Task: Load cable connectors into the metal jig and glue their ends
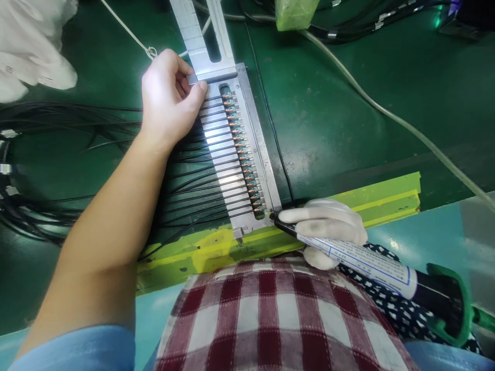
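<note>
1. Head view, right hand [334, 229], in a white glove: the fingers are wrapped around the forward end of a white tube [359, 263], with one fingertip reaching along its black nozzle [286, 225].
2. From where I stand, that tube is a labelled, opaque container, so I cannot tell what is inside. It slants across the front of the person; the nozzle tip is at the lower right corner of the metal fixture [251, 129].
3. Bare left hand [166, 98]: thumb and bent fingers are drawn together on the fixture's upper left edge, leaving hardly any gap.
4. Along the fixture runs a long slot [223, 88], where small connectors [243, 149] with coppery ends sit side by side.
5. Black cables [69, 111] trail from the connectors leftward, passing below the left hand.
6. Beyond, a slotted metal bracket [191, 38] adjoins the fixture's far end.
7. Everything lies on a green table [367, 123], its near edge banded in yellow-green tape [386, 198].
</note>
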Demonstrator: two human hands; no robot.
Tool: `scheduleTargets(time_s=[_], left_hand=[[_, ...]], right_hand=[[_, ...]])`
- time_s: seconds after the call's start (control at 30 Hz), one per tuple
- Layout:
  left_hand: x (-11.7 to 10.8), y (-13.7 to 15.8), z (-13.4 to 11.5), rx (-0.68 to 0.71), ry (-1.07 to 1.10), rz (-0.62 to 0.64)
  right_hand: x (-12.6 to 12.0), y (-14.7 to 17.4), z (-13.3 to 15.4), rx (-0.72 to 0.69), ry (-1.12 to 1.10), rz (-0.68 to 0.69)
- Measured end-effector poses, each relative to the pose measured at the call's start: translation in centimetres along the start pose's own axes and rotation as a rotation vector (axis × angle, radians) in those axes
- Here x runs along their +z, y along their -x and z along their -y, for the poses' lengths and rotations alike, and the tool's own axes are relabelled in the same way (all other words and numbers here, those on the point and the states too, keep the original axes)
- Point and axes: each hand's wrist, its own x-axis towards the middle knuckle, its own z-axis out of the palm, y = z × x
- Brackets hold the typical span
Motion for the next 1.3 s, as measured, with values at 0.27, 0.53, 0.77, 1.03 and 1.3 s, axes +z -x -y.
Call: scheduleTargets(time_s=[0.27,0.53,0.77,1.03,1.3], left_hand=[[-0.1,0.0,-0.1,-0.013,0.003,0.011],[-0.3,0.1,-0.8,-0.056,-0.009,0.048],[-0.3,0.1,-1.1,-0.086,0.012,0.025],[-0.3,0.1,-1.0,-0.098,0.012,0.032],[-0.1,0.1,-0.6,-0.027,-0.033,0.023]], right_hand=[[-0.1,-0.1,0.0,0.002,-0.014,0.000],[-0.1,-0.1,-0.1,0.026,-0.015,0.025],[0.0,0.0,-0.3,0.002,-0.018,0.011],[0.3,0.4,-0.4,-0.017,-0.016,-0.029],[0.2,0.3,-0.2,0.016,0.003,-0.017]])
